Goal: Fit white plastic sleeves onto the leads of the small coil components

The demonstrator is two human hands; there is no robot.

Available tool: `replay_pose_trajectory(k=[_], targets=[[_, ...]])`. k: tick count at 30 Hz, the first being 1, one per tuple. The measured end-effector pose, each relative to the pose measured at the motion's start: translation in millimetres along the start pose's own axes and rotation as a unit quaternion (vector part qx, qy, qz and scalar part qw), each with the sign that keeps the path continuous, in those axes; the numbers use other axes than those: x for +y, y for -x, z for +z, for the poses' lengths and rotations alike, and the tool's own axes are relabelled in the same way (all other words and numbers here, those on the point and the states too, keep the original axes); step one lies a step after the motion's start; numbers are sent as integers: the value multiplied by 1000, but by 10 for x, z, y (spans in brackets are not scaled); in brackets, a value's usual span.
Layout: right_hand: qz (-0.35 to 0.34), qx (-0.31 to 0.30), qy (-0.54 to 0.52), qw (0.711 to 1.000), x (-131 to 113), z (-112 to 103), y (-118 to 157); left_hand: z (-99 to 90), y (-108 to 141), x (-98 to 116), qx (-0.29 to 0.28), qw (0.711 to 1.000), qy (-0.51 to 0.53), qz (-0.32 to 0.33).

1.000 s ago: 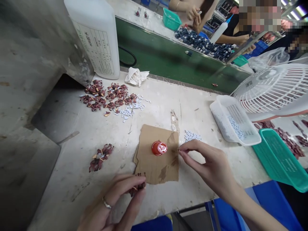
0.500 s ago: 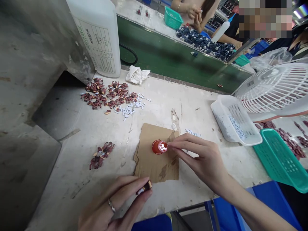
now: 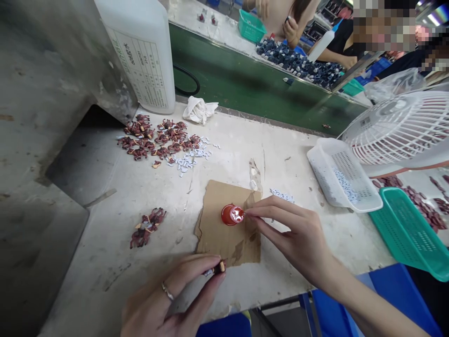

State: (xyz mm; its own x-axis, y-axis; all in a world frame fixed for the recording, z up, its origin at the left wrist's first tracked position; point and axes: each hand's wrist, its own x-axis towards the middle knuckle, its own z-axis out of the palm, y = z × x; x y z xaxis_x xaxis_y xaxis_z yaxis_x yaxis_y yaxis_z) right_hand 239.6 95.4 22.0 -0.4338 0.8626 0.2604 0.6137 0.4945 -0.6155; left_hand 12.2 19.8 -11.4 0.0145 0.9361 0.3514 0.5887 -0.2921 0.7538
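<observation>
Bench [image 3: 105,243] carries a big white plastic bottle [image 3: 140,56], label facing the camera, with a white desk fan [image 3: 396,128] at far right, its base cut off by the frame. White basket [image 3: 317,157] and teal basket [image 3: 407,229] sit beside the fan. Cardboard sheet [image 3: 213,234] lies under a red cup [image 3: 227,215], tipped on its side, white-smeared end toward the right hand [image 3: 298,234], probably a mat to protect the bench. Right fingertips [image 3: 246,213] pinch narrow against that end; any held item is hidden. Left hand [image 3: 171,290] pinches a small dark-red piece [image 3: 220,267], mostly hidden by the fingers
</observation>
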Motion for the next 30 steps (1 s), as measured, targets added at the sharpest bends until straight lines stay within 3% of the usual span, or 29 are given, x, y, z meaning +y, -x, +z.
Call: replay_pose_trajectory(k=[9,13,18,24,30], targets=[[16,16,-20,1000,-14,11,33,69,-64,28,-1,1000,7,17],[29,47,-88,995,-161,0,71,77,-63,54,0,1000,12,4],[35,27,-184,982,-352,45,155,84,-49,89,7,1000,15,7],[39,25,-222,974,-392,134,170,89,-80,111,12,999,29,14],[30,20,-214,976,-400,136,152,158,-6,109,47,996,50,-55]])
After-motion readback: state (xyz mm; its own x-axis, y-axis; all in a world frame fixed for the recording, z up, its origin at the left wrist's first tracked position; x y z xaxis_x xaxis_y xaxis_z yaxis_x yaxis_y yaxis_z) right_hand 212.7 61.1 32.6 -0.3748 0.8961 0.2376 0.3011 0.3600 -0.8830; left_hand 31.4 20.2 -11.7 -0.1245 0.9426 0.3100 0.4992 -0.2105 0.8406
